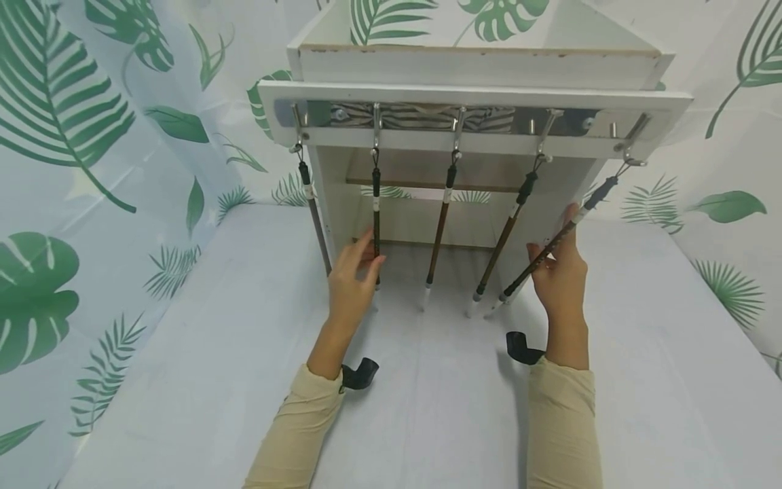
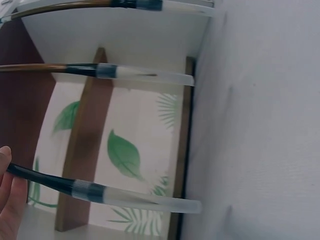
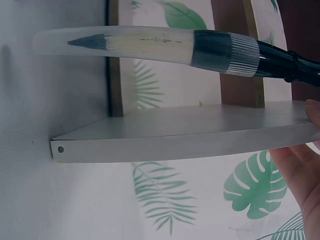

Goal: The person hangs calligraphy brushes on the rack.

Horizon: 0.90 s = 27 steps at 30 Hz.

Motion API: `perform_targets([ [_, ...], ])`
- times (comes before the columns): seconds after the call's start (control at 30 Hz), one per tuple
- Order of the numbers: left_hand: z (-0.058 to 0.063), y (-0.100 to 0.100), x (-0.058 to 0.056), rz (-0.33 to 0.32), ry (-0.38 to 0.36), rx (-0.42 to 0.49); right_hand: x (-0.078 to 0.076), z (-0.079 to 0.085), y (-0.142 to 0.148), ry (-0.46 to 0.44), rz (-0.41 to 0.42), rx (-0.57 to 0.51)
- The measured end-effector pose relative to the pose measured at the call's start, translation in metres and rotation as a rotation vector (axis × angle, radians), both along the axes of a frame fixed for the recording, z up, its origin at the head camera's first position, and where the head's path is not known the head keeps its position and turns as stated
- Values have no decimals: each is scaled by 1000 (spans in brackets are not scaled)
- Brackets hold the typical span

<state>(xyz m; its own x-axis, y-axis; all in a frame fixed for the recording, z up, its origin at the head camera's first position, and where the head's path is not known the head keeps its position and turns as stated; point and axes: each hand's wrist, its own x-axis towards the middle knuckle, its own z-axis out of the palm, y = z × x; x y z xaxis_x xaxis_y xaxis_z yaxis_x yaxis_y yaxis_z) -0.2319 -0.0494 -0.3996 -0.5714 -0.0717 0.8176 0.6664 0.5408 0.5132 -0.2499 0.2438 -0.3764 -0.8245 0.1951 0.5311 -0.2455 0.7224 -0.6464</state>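
Observation:
Several calligraphy brushes hang in a row from hooks on a white rack (image 1: 476, 146), their tips in translucent caps. My left hand (image 1: 351, 282) pinches the dark lower handle of the second brush from the left (image 1: 376, 183) between thumb and fingers. In the left wrist view that brush's capped tip (image 2: 150, 200) points down at the white surface. My right hand (image 1: 561, 282) grips the rack's right side panel (image 3: 185, 147), thumb on its inner side and fingers outside. Across this hand slants the rightmost brush (image 1: 544, 251), whose dark-tipped bristles show through the cap (image 3: 150, 42).
Metal hooks (image 1: 457, 129) jut from a shiny strip along the rack's front board. Behind the brushes are brown-edged shelves (image 1: 434, 170). A white cloth (image 1: 421, 407) covers the surface below, and leaf-patterned sheeting (image 1: 79, 224) surrounds it. Black wrist mounts (image 1: 360, 373) stick out at both sleeves.

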Motion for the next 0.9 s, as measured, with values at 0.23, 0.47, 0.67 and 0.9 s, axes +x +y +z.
perform_targets([
  [0.23,-10,0,-4,-9,-24,-7,1,-2,0,2,-2,-10],
  [0.47,-15,-2,-9,-44,-95,7,-6,-13,1,-1,-16,5],
  [0.67,-29,-5,-10,-54,-188,-25,-3,-42,3,-57,38,41],
  [0.9,-21,-20,-6,11,-464,-240,0,-50,11,-52,173,129],
])
